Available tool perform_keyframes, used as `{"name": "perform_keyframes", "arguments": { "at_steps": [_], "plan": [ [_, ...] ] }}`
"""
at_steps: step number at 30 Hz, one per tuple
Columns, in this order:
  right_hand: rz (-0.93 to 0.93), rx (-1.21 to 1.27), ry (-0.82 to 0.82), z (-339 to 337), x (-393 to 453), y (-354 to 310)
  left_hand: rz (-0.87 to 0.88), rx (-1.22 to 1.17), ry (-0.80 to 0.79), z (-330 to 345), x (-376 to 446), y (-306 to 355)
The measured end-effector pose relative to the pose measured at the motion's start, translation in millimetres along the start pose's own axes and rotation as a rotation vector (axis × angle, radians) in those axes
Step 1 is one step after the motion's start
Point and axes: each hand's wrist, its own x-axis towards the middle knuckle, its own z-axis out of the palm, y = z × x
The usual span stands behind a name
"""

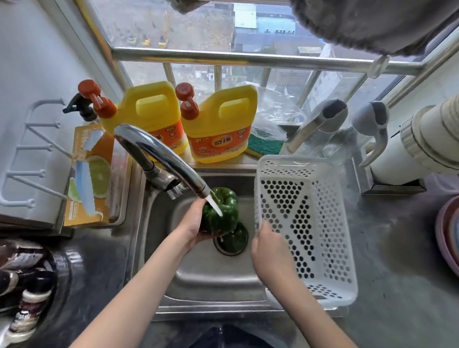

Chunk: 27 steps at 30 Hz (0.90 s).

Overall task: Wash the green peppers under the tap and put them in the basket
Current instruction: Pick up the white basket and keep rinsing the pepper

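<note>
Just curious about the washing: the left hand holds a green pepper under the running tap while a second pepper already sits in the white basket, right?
Not quite. The head view shows the basket empty; the second pepper lies in the sink over the drain. The left hand does hold a pepper under the running tap.

Domestic kitchen. Centre frame: steel sink (211, 283) with a chrome tap (159, 153). On the sill behind: two yellow detergent jugs (220, 125) and a scouring sponge (263, 146). Right edge: stacked plastic basins (458, 236). Lower left: sauce bottles (15, 276).
</note>
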Motion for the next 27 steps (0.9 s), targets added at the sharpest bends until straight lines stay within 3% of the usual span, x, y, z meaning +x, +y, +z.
{"name": "perform_keyframes", "arguments": {
  "at_steps": [8,12,20,27],
  "plan": [
    [0.197,-0.221,0.030,-42,14,50,-0.041,-0.038,-0.025,17,-2,1],
    [0.257,-0.172,0.101,-36,12,59,-0.039,-0.014,-0.076,24,-4,1],
    [0.249,-0.129,0.168,-27,8,59,-0.046,-0.041,-0.082,25,-2,2],
    [0.208,-0.268,0.275,-43,-2,77,-0.041,-0.062,-0.091,28,-4,4]
  ]
}}
